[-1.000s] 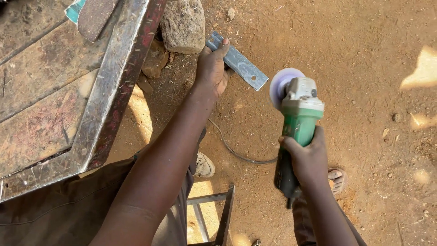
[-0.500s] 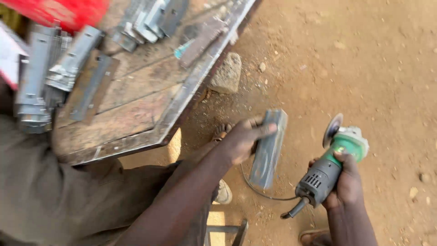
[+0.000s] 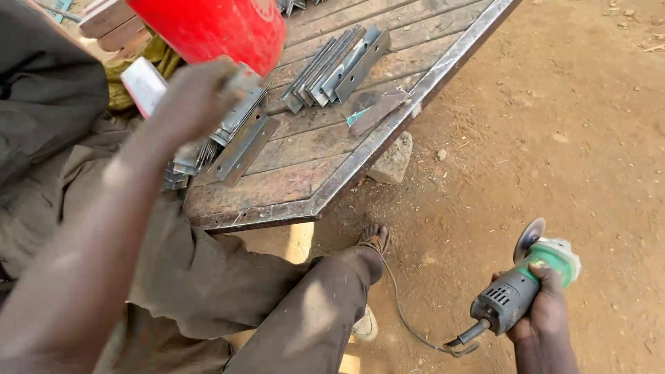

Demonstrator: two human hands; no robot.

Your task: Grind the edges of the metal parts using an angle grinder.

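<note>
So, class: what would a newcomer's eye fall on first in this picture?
Probably the bright red drum at top left, standing on the wooden bench. Next, the green angle grinder gripped in the right hand low over the dirt. Then the blurred left hand, reaching among grey metal brackets.

Matt grey metal brackets (image 3: 337, 64) on rough wooden tabletop (image 3: 305, 149), upper centre; green-and-grey plastic grinder (image 3: 521, 287), lower right.
</note>
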